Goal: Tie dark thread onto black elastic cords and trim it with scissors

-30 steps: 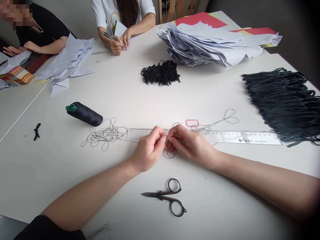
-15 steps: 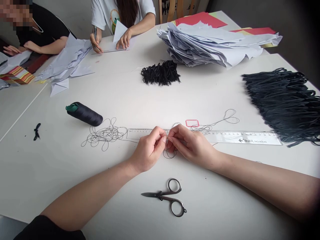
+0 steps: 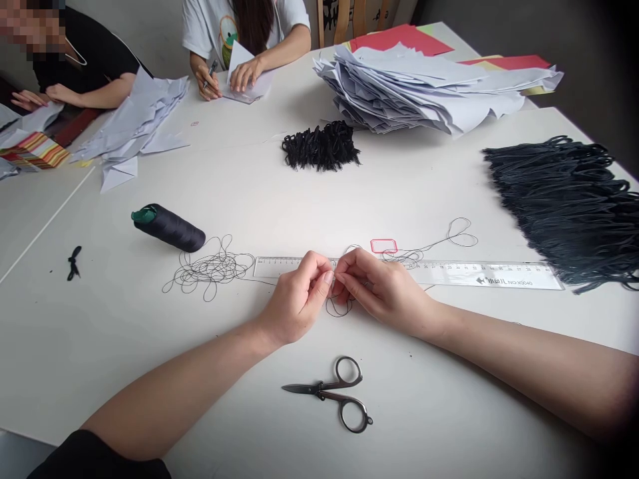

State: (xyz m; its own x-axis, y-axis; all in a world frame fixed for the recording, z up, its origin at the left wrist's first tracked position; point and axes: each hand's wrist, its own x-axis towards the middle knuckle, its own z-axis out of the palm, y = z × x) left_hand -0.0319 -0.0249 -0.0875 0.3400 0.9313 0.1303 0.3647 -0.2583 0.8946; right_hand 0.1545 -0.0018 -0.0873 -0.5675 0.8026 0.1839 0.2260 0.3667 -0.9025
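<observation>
The left hand (image 3: 297,299) and right hand (image 3: 382,291) are pinching black thread (image 3: 339,307) together — nearly touching — at the near edge of a clear plastic ruler (image 3: 289,267), with small steel scissors (image 3: 324,388) lying just below.

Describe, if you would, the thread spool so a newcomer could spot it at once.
On the white table, find the clear ruler. Left of it lies a black thread tangle, and beyond that the spool: a black cylinder on its side, green-tipped.
</observation>
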